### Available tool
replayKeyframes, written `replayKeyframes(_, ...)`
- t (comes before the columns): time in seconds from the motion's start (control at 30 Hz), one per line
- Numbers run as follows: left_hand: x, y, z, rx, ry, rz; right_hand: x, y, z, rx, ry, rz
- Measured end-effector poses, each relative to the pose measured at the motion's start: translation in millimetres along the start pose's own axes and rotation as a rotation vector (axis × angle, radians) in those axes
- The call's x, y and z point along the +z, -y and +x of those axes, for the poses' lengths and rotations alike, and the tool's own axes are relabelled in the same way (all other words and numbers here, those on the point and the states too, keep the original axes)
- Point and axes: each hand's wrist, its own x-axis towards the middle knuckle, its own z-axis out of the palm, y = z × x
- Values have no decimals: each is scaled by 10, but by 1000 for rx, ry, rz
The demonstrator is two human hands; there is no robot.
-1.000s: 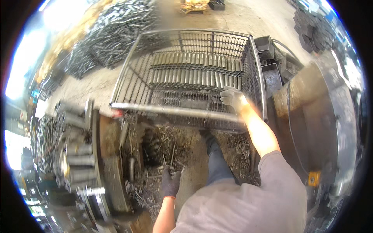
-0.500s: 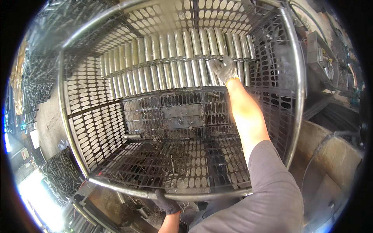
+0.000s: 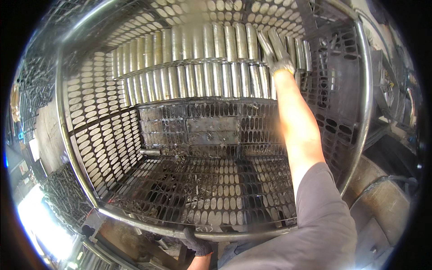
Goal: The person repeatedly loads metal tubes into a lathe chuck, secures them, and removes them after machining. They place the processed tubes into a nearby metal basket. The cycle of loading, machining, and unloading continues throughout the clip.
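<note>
Two rows of shiny metal tubes (image 3: 193,42) stand side by side at the far end of a large perforated metal basket (image 3: 211,236). My right hand (image 3: 282,64), in a light grey glove, reaches across to the right part of the rows. Its fingers close around the lower ends of two tilted tubes (image 3: 273,42), which lean out of line with their neighbours; the fingertips are partly hidden. My left hand (image 3: 197,244), in a dark glove, holds the basket's near rim, its fingers only partly showing.
One loose tube (image 3: 150,152) lies low in the basket's left corner. Perforated side walls (image 3: 101,121) and a round-bar frame (image 3: 366,90) surround the reach. Wire mesh stacks (image 3: 69,193) stand outside on the left, and a dark hose (image 3: 387,180) runs at the right.
My right hand has moved right and slightly up from above the tubes and closed on two, which now tilt. My left hand stays at the rim. The view has shifted slightly.
</note>
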Motion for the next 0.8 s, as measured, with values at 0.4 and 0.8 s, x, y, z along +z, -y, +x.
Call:
replayKeyframes(0.4,-278,144,291,39,193,193,-2926,231,-3615,-1035,241,454)
replayKeyframes(0.8,-4580,1461,-1512,665,299,436,-3577,55,-9213,-2397,1331,154)
